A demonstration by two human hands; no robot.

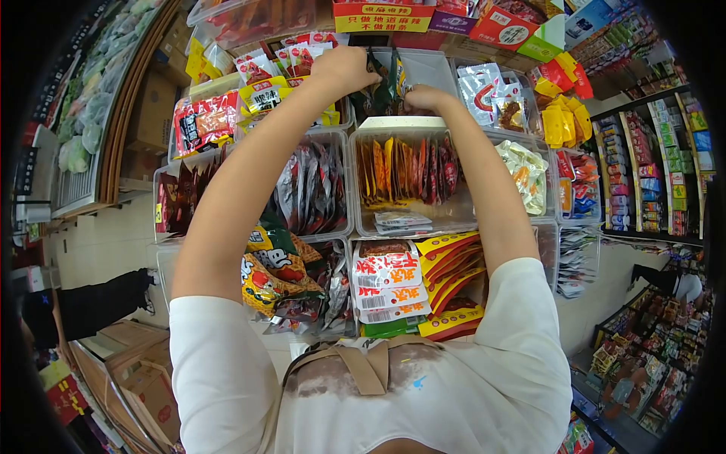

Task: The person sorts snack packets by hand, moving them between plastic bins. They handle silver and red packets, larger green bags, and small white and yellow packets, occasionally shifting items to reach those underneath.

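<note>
Dark green snack packets (384, 89) stand upright in a clear plastic bin (435, 68) at the back of the display. My left hand (346, 72) is closed on their left edge, with its fingertips partly hidden. On the other side my right hand (426, 99) has its fingers curled against the packets' right edge. Just in front is a bin holding a row of yellow, orange and red packets (408, 170), with a few flat silver packets (402, 220) at its bottom. Yellow snack bags (265, 94) lie left of my left hand.
More bins hold silver packets (311, 185), pale packets (523, 178), green and yellow chip bags (276, 268) and white packets with red print (389, 280). Printed boxes (384, 17) line the back. Shelves (658, 163) stand right; a vegetable rack (94, 113) and another person's leg (98, 299) are left.
</note>
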